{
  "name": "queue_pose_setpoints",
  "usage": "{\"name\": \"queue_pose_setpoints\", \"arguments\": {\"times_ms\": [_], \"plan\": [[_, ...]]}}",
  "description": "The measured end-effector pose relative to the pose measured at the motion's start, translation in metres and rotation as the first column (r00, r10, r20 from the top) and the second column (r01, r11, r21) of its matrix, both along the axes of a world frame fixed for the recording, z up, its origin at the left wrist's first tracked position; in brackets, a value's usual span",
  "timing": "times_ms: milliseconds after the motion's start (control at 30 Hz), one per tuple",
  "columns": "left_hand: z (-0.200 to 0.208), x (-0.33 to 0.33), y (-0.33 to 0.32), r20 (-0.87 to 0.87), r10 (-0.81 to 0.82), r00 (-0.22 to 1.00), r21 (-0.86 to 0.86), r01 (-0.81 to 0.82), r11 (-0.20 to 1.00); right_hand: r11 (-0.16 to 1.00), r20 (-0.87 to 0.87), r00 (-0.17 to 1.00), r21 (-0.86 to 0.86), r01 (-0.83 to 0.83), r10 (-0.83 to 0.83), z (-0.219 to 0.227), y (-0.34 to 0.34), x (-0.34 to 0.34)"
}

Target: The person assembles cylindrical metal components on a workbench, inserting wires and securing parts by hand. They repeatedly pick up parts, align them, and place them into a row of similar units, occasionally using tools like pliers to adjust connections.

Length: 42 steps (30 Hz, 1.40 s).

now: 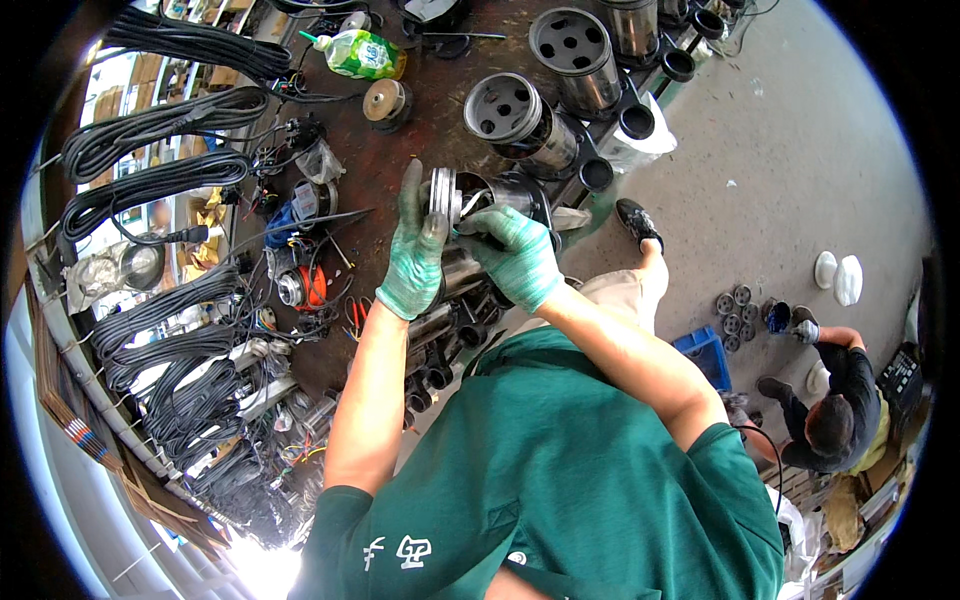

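My left hand [413,255], in a green glove with dirty fingertips, holds a grooved round metal end cap [443,193] on edge, fingers behind it and thumb at its lower side. The cap stands at the open end of a shiny metal cylinder [515,188]. Some pale strands, perhaps wires, show between cap and cylinder. My right hand [515,258], gloved too, has its fingers bent together in a pinch just below that gap. What lies between those fingertips is hidden. Two similar cylinders with holed round tops [502,108] stand further off.
Coils of black cable [165,130] line the bench's left side. A green-labelled bottle [360,54], a round metal part [386,103] and red-handled pliers [356,315] lie on the dark bench top. At the right a person [840,420] crouches on the floor near a blue crate [704,357].
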State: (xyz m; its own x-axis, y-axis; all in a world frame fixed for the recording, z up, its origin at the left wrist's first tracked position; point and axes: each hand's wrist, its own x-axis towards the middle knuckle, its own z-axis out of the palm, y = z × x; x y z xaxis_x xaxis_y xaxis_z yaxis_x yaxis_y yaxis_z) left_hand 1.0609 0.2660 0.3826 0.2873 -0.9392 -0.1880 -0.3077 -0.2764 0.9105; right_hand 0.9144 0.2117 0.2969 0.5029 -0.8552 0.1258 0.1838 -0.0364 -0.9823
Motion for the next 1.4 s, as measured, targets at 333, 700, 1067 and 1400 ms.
{"name": "queue_pose_setpoints", "arguments": {"times_ms": [333,700,1067,1400], "plan": [[0.000,0.008,0.003,0.021,-0.055,0.998,-0.009,0.055,0.998,0.985,-0.139,0.990,-0.168,-0.048,0.025,-0.004,-0.006,-0.003],[0.001,0.008,0.005,-0.050,-0.062,0.997,0.015,0.063,0.998,0.921,-0.184,0.976,-0.388,0.039,-0.119,0.016,-0.037,-0.016],[0.018,0.006,0.002,-0.378,0.081,0.922,0.114,-0.040,0.993,0.767,-0.476,0.839,-0.425,-0.482,0.264,0.019,-0.096,-0.017],[0.010,0.001,0.008,-0.222,0.055,0.974,0.107,-0.032,0.994,0.875,-0.319,0.917,-0.340,-0.345,0.238,0.020,-0.091,-0.017]]}}
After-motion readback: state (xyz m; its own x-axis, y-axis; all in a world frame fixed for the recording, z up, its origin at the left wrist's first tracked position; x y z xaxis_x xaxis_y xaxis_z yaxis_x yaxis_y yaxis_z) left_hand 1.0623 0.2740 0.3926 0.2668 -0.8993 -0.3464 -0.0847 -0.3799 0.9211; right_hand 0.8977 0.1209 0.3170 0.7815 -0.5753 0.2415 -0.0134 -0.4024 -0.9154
